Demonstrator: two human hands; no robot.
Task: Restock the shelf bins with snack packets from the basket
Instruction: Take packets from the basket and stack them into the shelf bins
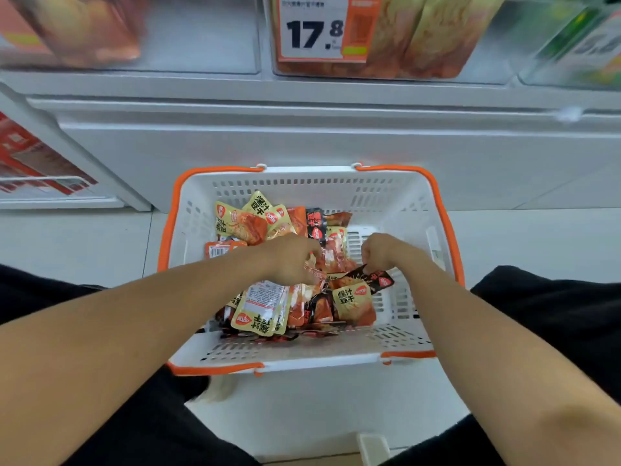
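Note:
A white basket (396, 193) with orange handles stands on the floor in front of me, holding several yellow, orange and black snack packets (258, 307). Both my hands reach down into it. My left hand (292, 258) has its fingers curled round an orange packet (331, 255) in the middle of the pile. My right hand (381, 252) pinches the edge of a black packet (373, 279). Above, clear shelf bins (433, 38) hold similar orange and yellow packets behind a price tag (314, 28) reading 17.8.
A white shelf base (302, 136) runs across behind the basket. Another clear bin (84, 31) with orange packets sits at the upper left, and green packs (581, 45) at the upper right. My knees in black trousers (544, 317) flank the basket on the pale tiled floor.

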